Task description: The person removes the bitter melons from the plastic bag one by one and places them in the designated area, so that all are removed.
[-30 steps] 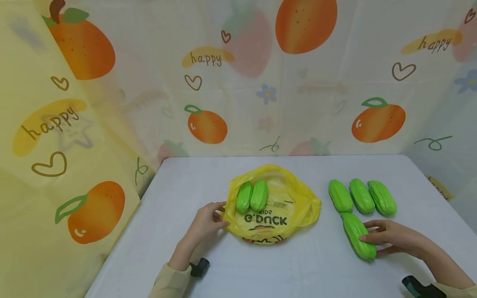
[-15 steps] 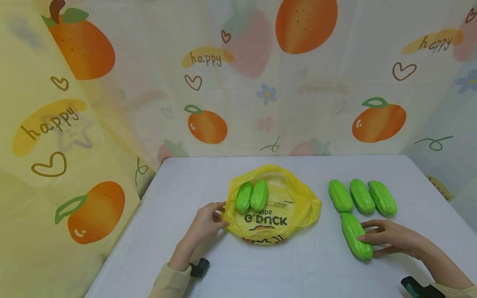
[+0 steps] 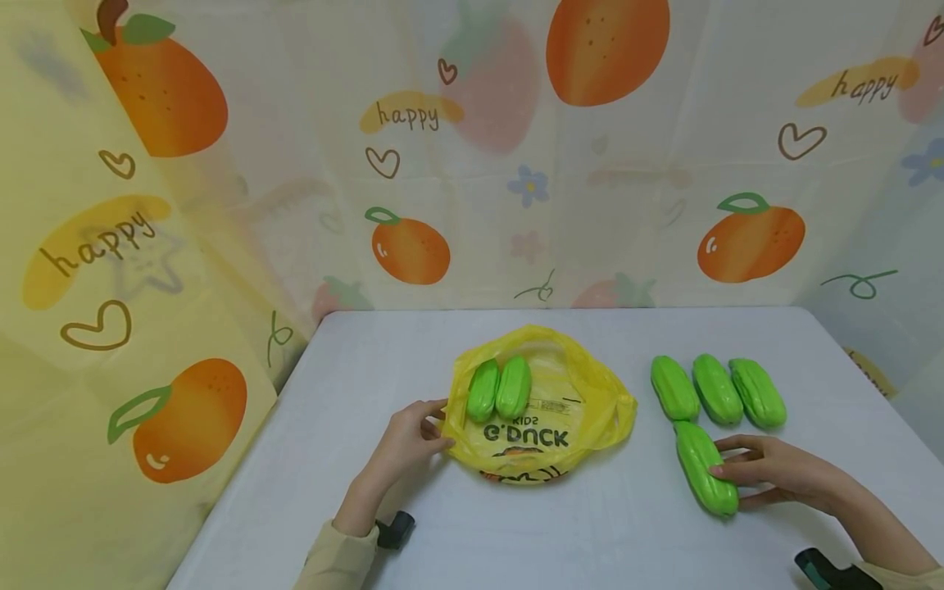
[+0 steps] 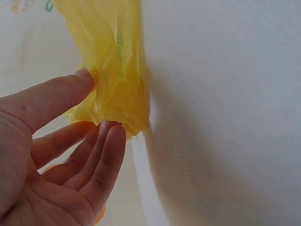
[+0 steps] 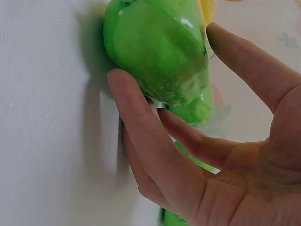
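Note:
At the left rim of a yellow plastic bag (image 3: 590, 410), my left hand (image 3: 409, 434) holds the edge with thumb and fingers on the film. Two shiny green zucchini (image 3: 513, 388) lie side by side in the bag's mouth. My right hand (image 3: 785, 471) holds the near end of another zucchini (image 3: 706, 469), thumb on one side and fingers on the other. In the right wrist view, a gap shows between the palm and this zucchini (image 5: 155, 47). The bag's wall (image 4: 113, 89) hangs between thumb and fingers in the left wrist view.
Three more zucchini (image 3: 714, 389) form a row behind the held one, at the right of the white table (image 3: 560, 533). The held zucchini's far end meets the leftmost of them. A printed fruit-pattern curtain (image 3: 605, 180) stands behind the table and along its sides.
The held zucchini's near end has swung slightly left, the right hand following it. It has stayed in place over the last half second. The left hand and bag have not moved.

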Demonstrator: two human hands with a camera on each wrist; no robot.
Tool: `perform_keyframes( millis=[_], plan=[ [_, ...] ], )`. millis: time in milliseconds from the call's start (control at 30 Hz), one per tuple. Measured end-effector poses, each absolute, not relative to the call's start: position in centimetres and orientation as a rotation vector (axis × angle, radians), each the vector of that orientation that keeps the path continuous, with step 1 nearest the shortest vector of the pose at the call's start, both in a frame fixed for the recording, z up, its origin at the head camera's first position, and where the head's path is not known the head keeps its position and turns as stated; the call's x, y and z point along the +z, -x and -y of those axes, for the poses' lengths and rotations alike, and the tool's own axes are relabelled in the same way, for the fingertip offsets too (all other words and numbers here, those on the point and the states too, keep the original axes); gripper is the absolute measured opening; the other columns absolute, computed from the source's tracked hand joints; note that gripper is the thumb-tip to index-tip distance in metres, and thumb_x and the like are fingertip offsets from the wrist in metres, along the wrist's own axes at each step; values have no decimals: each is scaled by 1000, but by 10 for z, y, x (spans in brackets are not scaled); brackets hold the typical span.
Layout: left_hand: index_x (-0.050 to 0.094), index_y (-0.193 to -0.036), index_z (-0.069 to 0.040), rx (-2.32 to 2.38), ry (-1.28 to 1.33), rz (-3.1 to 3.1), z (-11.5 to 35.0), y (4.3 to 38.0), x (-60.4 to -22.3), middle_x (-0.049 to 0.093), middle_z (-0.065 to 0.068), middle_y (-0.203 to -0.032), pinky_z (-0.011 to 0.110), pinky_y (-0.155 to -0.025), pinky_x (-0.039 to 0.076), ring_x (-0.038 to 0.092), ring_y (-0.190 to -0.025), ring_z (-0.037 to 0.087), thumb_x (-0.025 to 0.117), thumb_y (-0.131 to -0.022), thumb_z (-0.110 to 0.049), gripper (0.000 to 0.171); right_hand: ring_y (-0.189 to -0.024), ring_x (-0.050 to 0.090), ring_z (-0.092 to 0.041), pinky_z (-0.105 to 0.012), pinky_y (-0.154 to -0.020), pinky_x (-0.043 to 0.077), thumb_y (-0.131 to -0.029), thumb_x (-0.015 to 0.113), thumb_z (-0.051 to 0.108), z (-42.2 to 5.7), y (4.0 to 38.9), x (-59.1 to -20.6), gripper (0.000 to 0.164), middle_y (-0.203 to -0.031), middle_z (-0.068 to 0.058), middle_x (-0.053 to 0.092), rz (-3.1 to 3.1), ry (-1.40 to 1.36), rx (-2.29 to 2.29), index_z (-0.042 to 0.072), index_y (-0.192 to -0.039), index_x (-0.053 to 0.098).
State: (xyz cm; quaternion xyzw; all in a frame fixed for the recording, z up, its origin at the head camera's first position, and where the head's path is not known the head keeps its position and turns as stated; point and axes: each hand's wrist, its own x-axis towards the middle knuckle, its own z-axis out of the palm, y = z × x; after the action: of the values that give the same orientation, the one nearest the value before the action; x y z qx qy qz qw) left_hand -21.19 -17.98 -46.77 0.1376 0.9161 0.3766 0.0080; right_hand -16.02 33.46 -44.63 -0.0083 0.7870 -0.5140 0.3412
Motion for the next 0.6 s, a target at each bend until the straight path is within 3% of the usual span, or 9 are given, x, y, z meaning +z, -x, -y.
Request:
perform_keyframes(
  millis=[200,600],
  plan=[
    [58,-129,-6,1175,-429,-2863,180,211,-467,65,7,-105,21,-67,52,61,-79,11,80,-74,-12,59,-103,61,-25,-43,-82,55,-95,56,28,-338,163,-445,71,-126,-38,46,-2075,17,-1305,-21,-136,25],
    [58,-129,-6,1177,-436,-2860,180,212,-468,65,7,-105,20,-67,52,61,-79,12,80,-74,-12,59,-112,58,-32,-44,-87,53,-96,54,30,-347,171,-431,63,-131,-33,48,-2211,79,-1211,-16,-135,36]
  ],
)
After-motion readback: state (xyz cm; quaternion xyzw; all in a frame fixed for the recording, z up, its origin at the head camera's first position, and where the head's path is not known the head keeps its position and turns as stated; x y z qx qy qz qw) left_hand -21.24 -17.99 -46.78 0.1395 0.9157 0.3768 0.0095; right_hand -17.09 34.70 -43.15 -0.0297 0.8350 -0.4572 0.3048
